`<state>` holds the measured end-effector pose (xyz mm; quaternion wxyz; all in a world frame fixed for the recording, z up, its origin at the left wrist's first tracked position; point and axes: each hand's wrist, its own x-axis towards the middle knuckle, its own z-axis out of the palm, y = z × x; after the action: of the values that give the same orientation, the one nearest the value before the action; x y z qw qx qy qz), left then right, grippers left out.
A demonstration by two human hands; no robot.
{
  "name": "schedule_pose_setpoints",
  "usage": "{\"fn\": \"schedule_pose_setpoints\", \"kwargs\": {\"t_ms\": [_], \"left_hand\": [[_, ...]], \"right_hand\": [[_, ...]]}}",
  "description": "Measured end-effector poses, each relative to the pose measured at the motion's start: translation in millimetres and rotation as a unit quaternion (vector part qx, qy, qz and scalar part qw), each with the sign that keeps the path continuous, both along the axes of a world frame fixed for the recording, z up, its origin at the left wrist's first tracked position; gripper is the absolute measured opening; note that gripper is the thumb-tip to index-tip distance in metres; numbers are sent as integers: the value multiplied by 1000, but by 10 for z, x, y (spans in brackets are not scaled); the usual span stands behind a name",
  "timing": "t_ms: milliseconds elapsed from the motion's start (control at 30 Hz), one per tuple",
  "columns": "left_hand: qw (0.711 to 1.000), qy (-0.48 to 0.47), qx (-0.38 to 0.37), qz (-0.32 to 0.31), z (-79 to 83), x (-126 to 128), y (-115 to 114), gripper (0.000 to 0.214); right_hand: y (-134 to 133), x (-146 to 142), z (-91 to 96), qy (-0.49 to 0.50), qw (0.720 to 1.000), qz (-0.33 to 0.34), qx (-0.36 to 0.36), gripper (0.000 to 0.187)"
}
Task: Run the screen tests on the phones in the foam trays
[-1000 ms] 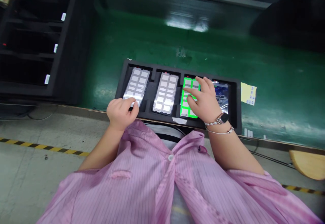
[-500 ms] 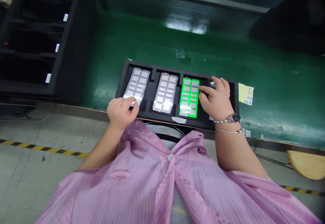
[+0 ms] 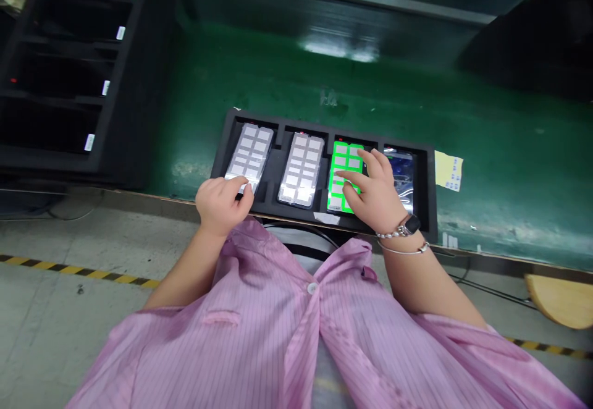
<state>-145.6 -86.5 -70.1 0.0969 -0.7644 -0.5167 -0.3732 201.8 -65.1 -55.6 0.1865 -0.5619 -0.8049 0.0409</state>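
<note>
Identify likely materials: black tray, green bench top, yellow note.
Black tray: probably dense foam; matte, with thick, cut-looking walls.
Green bench top: smooth, semi-gloss, with blurred light reflections; rubber mat or coated board, can't tell which.
Yellow note: likely paper; matte, thin, with uneven edges and blue marks.

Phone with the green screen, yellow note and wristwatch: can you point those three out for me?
Phone with the green screen (image 3: 340, 162), head view: upper half of its screen.
Yellow note (image 3: 447, 171), head view: middle of the paper.
Wristwatch (image 3: 411, 224), head view: its dark face.
</note>
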Motion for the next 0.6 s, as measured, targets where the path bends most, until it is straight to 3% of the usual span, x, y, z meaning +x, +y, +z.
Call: {"fn": "schedule_pose_setpoints", "kwargs": {"t_ms": [200,367,600], "left_hand": [[1000,-6,-2,4,-5,4,-1,14],[1000,-2,-12,10,-12,4,-5,16],[1000,0,-24,19,-35,-7,-11,18]], "right_hand": [[-18,-62,7,-8,1000,26,-10,35],[-108,-17,70,10,999,28,22,30],[-157,-91,24,10,999,44,-11,33]]}}
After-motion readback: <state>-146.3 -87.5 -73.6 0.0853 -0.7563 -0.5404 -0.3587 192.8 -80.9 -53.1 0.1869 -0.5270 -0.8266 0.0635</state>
